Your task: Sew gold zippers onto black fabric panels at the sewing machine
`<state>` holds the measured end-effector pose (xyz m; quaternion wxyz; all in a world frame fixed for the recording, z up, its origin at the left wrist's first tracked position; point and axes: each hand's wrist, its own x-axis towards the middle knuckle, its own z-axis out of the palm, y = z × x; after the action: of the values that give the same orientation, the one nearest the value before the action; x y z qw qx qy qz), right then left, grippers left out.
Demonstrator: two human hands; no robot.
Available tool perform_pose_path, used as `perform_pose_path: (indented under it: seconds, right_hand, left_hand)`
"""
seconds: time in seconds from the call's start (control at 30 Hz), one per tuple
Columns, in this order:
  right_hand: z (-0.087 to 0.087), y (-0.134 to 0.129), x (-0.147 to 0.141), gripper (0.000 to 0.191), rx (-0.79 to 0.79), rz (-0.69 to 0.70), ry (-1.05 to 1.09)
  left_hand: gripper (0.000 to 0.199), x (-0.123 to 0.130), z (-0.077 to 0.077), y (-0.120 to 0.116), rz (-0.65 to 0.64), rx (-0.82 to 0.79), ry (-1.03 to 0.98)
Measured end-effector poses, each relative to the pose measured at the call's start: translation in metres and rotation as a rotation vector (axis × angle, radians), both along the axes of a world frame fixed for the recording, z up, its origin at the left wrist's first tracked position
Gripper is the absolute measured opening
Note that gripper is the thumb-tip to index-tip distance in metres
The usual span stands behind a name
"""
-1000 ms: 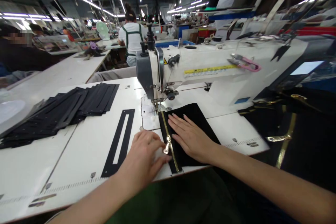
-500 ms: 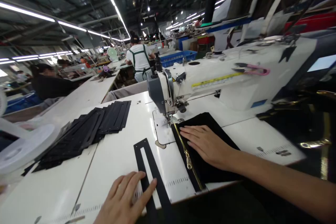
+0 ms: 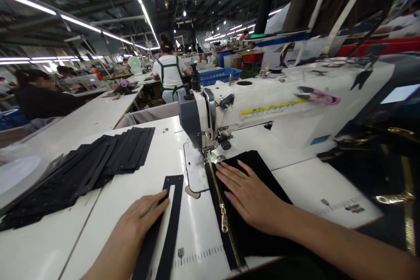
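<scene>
My right hand (image 3: 251, 197) lies with spread fingers on a black fabric piece (image 3: 262, 168) at the sewing machine's needle area. A gold zipper (image 3: 218, 190) with a metal pull (image 3: 224, 218) runs along that fabric's left edge, its top end near the presser foot (image 3: 206, 153). On the left, my left hand (image 3: 141, 223) grips the left side of a black slotted strip (image 3: 173, 210) between thumb and fingers. The strip's lower end runs out of view at the bottom edge.
A fanned pile of black slotted pieces (image 3: 98, 162) lies at the left. The white sewing machine (image 3: 278, 105) spans the right, with pink-handled snips (image 3: 320, 96) on its arm. Two people are beyond. More gold zippers (image 3: 393, 198) lie on dark material at the right.
My left hand has shifted up and left along the strip, which has turned and now curves. The view has shifted slightly; my right hand remains on the fabric, with its fingers spread more.
</scene>
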<state>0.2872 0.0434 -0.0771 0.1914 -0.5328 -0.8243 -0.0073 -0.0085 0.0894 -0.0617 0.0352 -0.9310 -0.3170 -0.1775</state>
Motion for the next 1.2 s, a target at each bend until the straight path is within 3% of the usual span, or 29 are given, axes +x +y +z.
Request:
perform_pose_path:
  seconds: [0.13,0.2,0.3,0.4,0.53,0.8,1.2]
  right_hand:
    - [-0.002,-0.006,0.002,0.044,-0.029,0.029,0.006]
    - [-0.001,-0.009,0.003,0.044,-0.037,0.044,0.003]
    - [0.001,-0.010,0.005,0.047,-0.039,0.070,0.020]
    - [0.003,-0.010,0.006,0.050,-0.034,0.074,0.061]
    - [0.004,-0.008,0.006,0.053,-0.046,0.055,0.100]
    - [-0.002,-0.005,0.007,0.052,-0.058,0.052,0.134]
    - [-0.002,-0.003,0.018,0.054,-0.066,0.051,0.250]
  left_hand:
    - [0.035,0.037,0.015,0.000,-0.058,0.027,-0.222]
    - [0.034,0.065,0.018,-0.002,-0.112,0.078,-0.243]
    - [0.031,0.102,0.013,-0.003,-0.128,0.107,-0.102]
    - [0.030,0.119,0.002,0.000,-0.098,0.120,0.026]
    - [0.031,0.118,-0.007,0.004,-0.119,0.153,0.053]
    - [0.028,0.114,-0.009,0.009,-0.171,0.184,0.125]
    - [0.045,0.103,-0.010,0.024,-0.264,0.119,0.197]
